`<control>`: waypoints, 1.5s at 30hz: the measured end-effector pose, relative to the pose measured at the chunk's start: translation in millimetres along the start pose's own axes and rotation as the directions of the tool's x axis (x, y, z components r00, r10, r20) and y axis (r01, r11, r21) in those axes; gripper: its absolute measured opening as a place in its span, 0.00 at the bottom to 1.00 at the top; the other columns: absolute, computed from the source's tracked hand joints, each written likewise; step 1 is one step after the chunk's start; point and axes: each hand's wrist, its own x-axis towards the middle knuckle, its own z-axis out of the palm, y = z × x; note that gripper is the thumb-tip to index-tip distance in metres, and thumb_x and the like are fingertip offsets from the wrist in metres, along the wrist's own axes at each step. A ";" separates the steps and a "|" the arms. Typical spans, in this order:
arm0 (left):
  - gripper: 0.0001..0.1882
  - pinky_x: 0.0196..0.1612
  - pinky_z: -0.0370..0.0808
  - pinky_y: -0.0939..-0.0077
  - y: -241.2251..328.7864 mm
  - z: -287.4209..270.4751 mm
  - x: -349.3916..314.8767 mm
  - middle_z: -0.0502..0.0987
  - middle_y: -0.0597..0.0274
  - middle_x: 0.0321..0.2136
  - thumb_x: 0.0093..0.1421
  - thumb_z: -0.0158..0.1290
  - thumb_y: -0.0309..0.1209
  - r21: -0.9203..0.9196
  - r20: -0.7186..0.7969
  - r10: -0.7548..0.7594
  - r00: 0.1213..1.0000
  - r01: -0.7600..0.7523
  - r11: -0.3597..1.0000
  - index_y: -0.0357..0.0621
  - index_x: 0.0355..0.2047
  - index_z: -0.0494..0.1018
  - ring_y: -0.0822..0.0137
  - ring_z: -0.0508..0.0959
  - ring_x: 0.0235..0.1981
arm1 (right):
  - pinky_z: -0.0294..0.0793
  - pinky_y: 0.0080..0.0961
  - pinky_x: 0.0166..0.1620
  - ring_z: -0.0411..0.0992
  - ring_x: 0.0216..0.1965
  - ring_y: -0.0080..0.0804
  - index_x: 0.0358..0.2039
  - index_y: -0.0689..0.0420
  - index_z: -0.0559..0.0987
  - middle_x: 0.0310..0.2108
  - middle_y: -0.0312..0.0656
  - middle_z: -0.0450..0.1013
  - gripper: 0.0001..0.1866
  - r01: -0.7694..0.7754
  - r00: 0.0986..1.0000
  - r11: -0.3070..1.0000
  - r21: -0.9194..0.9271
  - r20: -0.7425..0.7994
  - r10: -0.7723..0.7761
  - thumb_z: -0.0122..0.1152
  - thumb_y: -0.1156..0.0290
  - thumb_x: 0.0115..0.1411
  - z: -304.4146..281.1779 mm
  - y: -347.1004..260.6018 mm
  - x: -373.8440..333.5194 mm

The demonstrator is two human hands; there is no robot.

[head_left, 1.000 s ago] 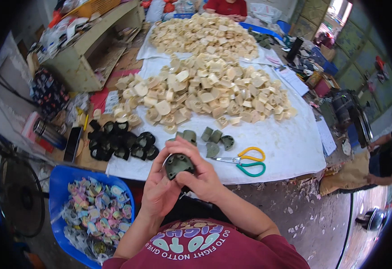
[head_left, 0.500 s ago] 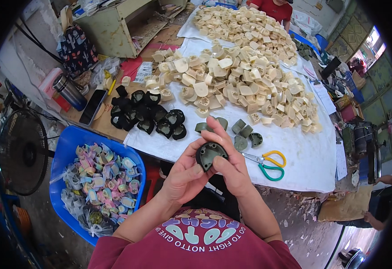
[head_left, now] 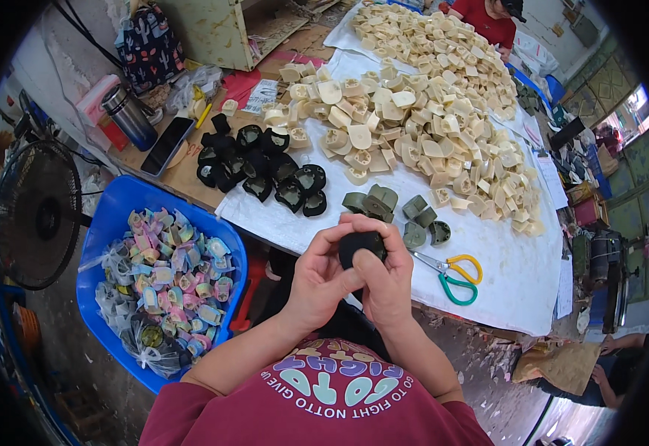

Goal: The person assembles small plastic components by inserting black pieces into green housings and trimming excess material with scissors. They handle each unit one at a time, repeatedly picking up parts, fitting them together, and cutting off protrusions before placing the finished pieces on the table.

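okay so the black piece (head_left: 357,244) just got turned, mostly dark side showing instead of the open green hollow, gripped between the left hand (head_left: 317,276) and right hand (head_left: 391,279) near the green bits (head_left: 381,199), so its outside's probably getting the attention

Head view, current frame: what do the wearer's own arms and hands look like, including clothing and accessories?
The left hand and right hand are bare, without gloves. No watch or bracelet shows at either wrist. Both forearms are uncovered below the short maroon sleeves of a shirt with rounded, multicoloured lettering.
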 end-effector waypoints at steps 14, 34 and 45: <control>0.34 0.58 0.67 0.71 -2.3 -7.2 1.2 0.67 0.58 0.54 0.52 0.63 0.23 0.042 0.060 0.057 0.997 -0.060 0.997 0.37 0.58 0.61 0.67 0.70 0.54 | 0.70 0.23 0.50 0.71 0.46 0.27 0.43 0.63 0.76 0.46 0.48 0.74 0.14 -0.109 0.984 0.938 0.328 -0.098 0.148 0.50 0.66 0.67 -2.7 2.1 5.8; 0.36 0.56 0.73 0.59 -0.5 -15.0 3.2 0.70 0.55 0.52 0.57 0.60 0.41 -0.251 0.147 -0.162 0.976 0.195 0.948 0.38 0.60 0.58 0.60 0.72 0.54 | 0.57 0.35 0.63 0.59 0.62 0.38 0.54 0.61 0.73 0.61 0.50 0.61 0.27 -0.234 0.939 0.956 0.175 0.296 0.175 0.57 0.55 0.61 -29.4 5.1 11.0; 0.40 0.52 0.77 0.58 0.1 -24.1 3.7 0.70 0.50 0.50 0.57 0.59 0.46 -0.324 0.282 -0.310 0.908 0.394 0.860 0.34 0.60 0.55 0.52 0.76 0.49 | 0.65 0.32 0.57 0.67 0.55 0.36 0.45 0.63 0.79 0.56 0.50 0.67 0.22 -0.351 0.882 0.932 0.084 0.362 0.300 0.56 0.56 0.62 -43.9 2.7 22.8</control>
